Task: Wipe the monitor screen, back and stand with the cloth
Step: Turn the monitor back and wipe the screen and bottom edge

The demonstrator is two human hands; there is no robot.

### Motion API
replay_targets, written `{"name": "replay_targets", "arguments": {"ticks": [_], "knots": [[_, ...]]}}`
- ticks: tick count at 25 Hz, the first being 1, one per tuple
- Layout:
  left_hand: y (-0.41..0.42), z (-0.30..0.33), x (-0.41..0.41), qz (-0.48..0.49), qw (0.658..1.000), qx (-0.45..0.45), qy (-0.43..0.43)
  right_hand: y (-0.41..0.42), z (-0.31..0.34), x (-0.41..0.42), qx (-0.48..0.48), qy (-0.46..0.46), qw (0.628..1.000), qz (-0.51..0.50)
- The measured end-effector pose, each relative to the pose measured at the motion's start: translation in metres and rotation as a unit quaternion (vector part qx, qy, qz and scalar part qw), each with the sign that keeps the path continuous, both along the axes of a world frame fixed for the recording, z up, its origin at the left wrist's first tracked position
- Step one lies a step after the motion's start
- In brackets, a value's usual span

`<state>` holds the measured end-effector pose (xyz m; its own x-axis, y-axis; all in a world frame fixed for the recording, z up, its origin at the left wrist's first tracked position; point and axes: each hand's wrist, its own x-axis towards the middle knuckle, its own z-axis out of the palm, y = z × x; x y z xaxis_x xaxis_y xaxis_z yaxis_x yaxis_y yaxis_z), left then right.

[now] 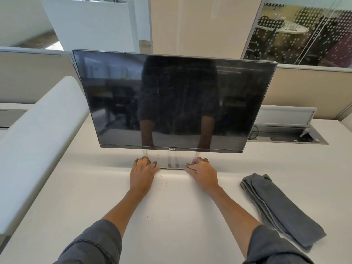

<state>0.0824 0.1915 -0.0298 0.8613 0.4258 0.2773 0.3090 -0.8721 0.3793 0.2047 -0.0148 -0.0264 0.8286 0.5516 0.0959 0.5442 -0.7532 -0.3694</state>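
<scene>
Grey sleeves [95, 242] reach forward over the white desk [171, 216]. Both hands sit at the silver stand base [171, 162] of the monitor [171, 100]: the left hand [142, 173] grips its left edge with fingers curled over it, the right hand [202, 173] grips its right edge. Its dark screen faces the person, upright. Well to the right lies the folded grey cloth [282, 210], untouched. Behind it, a cable tray [285, 135] stands open.

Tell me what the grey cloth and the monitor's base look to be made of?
The cloth looks like soft woven or knit fabric, matte grey, with limp folds. The stand base looks like smooth silver metal or painted plastic; it has a faint sheen, and I cannot tell which.
</scene>
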Motion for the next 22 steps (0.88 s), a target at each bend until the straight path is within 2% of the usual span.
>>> {"name": "replay_targets", "arguments": {"ticks": [3,6,8,10,13,16,18,20,22], "knots": [[-0.002,0.002,0.000,0.005,1.000,-0.019,0.011,-0.003,0.000,0.000,0.007,0.016,1.000,0.016],[-0.014,0.002,-0.012,0.001,1.000,0.010,0.022,-0.024,0.003,-0.009,0.039,0.023,0.998,0.051],[-0.033,-0.002,-0.032,-0.018,0.999,0.023,0.022,-0.053,0.003,-0.018,0.066,-0.014,0.997,0.035],[-0.051,-0.005,-0.052,-0.035,0.999,-0.003,0.025,-0.095,0.004,-0.023,0.067,-0.087,0.994,0.015],[-0.061,0.000,-0.069,-0.013,0.996,-0.081,0.025,-0.162,0.015,-0.015,0.037,-0.137,0.989,-0.031],[-0.062,0.004,-0.081,-0.010,0.997,-0.077,0.023,-0.217,0.025,-0.006,-0.058,-0.131,0.984,-0.104],[-0.064,0.004,-0.085,-0.007,0.996,-0.083,0.031,-0.237,0.019,-0.006,-0.131,-0.092,0.981,-0.108],[-0.068,0.003,-0.088,-0.005,0.995,-0.087,0.040,-0.246,0.006,-0.009,-0.148,-0.047,0.983,-0.100],[-0.072,0.000,-0.092,-0.013,0.996,-0.076,0.050,-0.246,-0.002,-0.012,-0.123,-0.047,0.985,-0.111]]}}
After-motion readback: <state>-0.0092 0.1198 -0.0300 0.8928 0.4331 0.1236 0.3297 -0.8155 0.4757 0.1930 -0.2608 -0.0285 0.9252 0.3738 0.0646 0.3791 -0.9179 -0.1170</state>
